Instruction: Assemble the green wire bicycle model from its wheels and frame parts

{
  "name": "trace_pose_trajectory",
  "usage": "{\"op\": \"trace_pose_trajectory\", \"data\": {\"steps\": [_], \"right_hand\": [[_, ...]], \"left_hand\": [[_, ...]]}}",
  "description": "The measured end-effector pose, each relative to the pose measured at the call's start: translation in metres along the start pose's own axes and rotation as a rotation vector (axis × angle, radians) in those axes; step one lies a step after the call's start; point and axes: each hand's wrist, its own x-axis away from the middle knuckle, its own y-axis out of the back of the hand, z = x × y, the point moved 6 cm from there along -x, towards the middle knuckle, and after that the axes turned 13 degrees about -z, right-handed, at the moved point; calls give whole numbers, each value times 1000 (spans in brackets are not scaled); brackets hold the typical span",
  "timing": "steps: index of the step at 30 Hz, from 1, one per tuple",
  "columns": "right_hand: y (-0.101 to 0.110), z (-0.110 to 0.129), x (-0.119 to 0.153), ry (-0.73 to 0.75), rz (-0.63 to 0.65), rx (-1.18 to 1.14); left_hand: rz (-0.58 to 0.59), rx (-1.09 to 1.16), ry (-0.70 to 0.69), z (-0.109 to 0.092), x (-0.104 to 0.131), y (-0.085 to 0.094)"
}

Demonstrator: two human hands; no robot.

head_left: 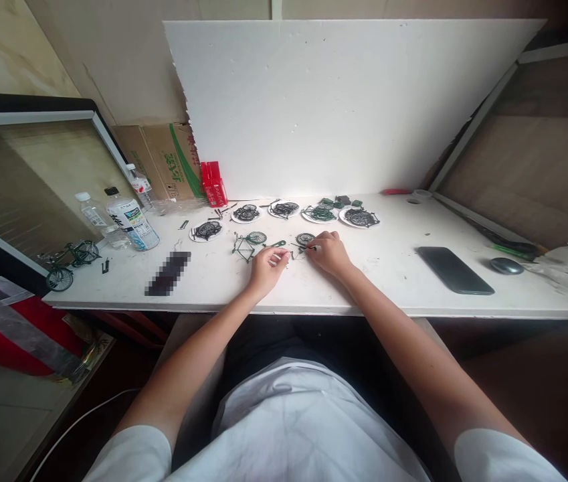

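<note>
Desk: white, surface flecked with small marks. Along the left end stood one miniature bicycle, a black-capped bottle and two clear white-capped bottles. A red box stood toward the back. Five round white dishes, heaped with dark and green parts, sat in an uneven row across the middle. Before them lay a green miniature bicycle frame, a spoked wheel just beside it, and a second spoked wheel farther right. The right end held a black smartphone, a computer mouse and crumpled whitish wrapping.
</note>
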Motion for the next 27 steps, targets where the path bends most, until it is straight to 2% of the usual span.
{"op": "trace_pose_trajectory", "data": {"steps": [6, 11, 18, 23, 27], "right_hand": [[-6, -5, 0, -15, 15, -40], [-1, -3, -3, -5, -67, -77], [14, 10, -6, -7, -194, -507], [12, 15, -5, -115, -106, -741], [6, 17, -4, -177, -27, -837]], "left_hand": [[-1, -21, -47, -10, 1, 1], [-4, -22, -58, -10, 1, 2], [-15, -21, -22, -7, 1, 2], [-53, -42, 2, -4, 0, 5], [-57, -48, 5, -4, 0, 5]]}}
